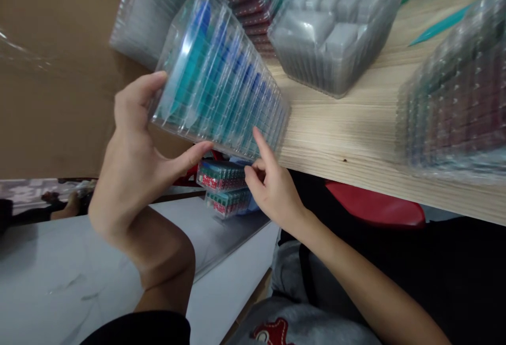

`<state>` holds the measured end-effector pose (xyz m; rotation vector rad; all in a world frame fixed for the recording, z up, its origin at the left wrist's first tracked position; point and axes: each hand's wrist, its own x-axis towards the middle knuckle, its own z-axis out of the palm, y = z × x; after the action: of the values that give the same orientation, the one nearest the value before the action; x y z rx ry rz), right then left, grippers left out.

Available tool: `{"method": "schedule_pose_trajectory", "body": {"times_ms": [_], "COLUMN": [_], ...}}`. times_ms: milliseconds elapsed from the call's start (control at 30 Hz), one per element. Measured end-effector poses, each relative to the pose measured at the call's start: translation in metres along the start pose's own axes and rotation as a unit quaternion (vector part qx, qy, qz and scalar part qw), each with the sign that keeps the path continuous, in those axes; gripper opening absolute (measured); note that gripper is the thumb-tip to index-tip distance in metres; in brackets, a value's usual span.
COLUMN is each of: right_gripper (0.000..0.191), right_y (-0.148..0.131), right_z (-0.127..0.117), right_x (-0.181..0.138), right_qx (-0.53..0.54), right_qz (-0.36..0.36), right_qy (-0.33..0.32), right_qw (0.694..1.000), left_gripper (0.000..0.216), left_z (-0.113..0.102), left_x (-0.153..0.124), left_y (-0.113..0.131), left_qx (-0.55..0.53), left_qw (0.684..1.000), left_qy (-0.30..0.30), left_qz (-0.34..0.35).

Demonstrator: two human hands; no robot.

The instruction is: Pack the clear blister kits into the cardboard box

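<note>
A tilted stack of clear plastic trays [229,87] with teal and blue pieces inside is held up over the table's left end. My left hand [138,139] grips the stack's near left end, thumb under its lower edge and fingers at its side. My right hand [276,192] is at the stack's lower right. Its index finger points out against the layered tray edges, the thumb stands apart, and the other fingers curl in. Whether the right fingertip presses on the trays or only meets them in view, I cannot tell.
Empty-looking clear trays [324,45] stand stacked on the wooden table [316,129]. Behind are red-filled trays [249,2]; more blurred stacks [454,102] stand right, near a teal pointed piece [438,26]. A cardboard box [51,81] is at left. Smaller filled trays [223,176] sit on a white surface [174,229] below.
</note>
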<state>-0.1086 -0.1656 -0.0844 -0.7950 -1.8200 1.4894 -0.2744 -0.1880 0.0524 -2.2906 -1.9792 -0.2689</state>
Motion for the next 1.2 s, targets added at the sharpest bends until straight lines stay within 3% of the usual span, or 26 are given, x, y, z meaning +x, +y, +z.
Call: {"method": "schedule_pose_trajectory", "body": {"times_ms": [133,200,267,367,500,600,667,733,800,867,1000,1100,1200], "right_gripper": [0.061,0.062,0.061,0.061,0.063,0.066,0.068,0.07,0.069,0.068,0.065,0.066,0.068], "right_y": [0.0,0.001,0.002,0.006,0.01,0.01,0.009,0.008,0.01,0.014,0.025,0.026,0.021], "right_z": [-0.001,-0.002,-0.003,-0.006,-0.006,-0.006,-0.006,-0.006,-0.005,-0.004,-0.003,-0.004,-0.005], "right_x": [0.005,0.005,0.004,-0.001,-0.004,0.0,0.002,0.002,0.0,-0.004,-0.007,-0.005,-0.001], "right_qx": [-0.247,-0.297,-0.265,-0.118,-0.006,-0.113,-0.237,-0.293,-0.23,-0.099,0.058,0.016,-0.173], "right_qz": [-0.001,0.002,0.0,0.0,0.009,0.024,0.037,0.043,0.035,0.025,0.035,0.046,0.063], "right_qy": [0.017,0.02,0.001,-0.021,-0.018,-0.043,-0.052,-0.054,-0.057,-0.047,-0.008,-0.022,-0.046], "right_qw": [0.969,0.955,0.964,0.993,1.0,0.992,0.969,0.954,0.971,0.994,0.998,0.999,0.982], "left_gripper": [0.103,0.11,0.105,0.097,0.106,0.108,0.114,0.118,0.115,0.111,0.111,0.118,0.113], "left_z": [0.002,0.002,0.001,-0.001,0.001,0.004,0.006,0.007,0.006,0.006,0.006,0.005,0.005], "left_x": [0.0,-0.001,-0.001,-0.001,-0.002,-0.003,-0.003,-0.003,-0.003,-0.003,-0.003,-0.004,-0.004], "left_y": [-0.002,-0.002,-0.001,0.0,-0.003,-0.008,-0.01,-0.011,-0.011,-0.009,-0.008,-0.009,-0.012], "left_qx": [-0.006,-0.013,-0.016,-0.018,-0.023,-0.044,-0.059,-0.066,-0.071,-0.076,-0.08,-0.057,-0.023], "left_qw": [1.0,1.0,1.0,1.0,1.0,0.999,0.997,0.997,0.996,0.995,0.995,0.998,1.0], "left_qy": [0.005,0.012,0.008,-0.005,-0.004,0.014,0.021,0.022,0.025,0.025,0.028,0.024,0.013], "left_qz": [-0.004,0.004,-0.006,-0.02,-0.003,-0.022,-0.035,-0.041,-0.044,-0.053,-0.06,-0.025,0.013]}}
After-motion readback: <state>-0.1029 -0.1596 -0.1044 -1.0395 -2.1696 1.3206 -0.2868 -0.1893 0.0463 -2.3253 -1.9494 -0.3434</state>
